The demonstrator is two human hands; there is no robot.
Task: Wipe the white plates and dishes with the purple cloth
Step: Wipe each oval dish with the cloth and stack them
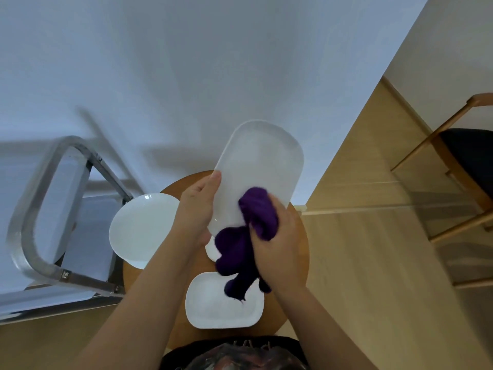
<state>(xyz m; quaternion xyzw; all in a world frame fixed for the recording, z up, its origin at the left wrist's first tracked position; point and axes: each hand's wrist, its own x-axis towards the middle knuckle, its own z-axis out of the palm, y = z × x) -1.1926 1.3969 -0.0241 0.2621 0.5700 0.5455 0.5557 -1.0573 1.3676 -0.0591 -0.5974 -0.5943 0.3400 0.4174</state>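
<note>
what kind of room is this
Probably a home dining corner: a small round wooden table holding white plates, a wooden chair with a dark seat on pale wood flooring, and a metal folding stepladder.

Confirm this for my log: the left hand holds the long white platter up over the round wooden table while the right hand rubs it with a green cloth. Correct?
Not quite. The cloth is purple, not green, as the head view shows. The rest stands: the left hand holds the long white platter above the round wooden table, and the right hand rubs it with the cloth.

A round wooden table [298, 252] by a white wall [186, 62] — metal frame [34, 209] left, wooden chair [458, 166] right.
</note>
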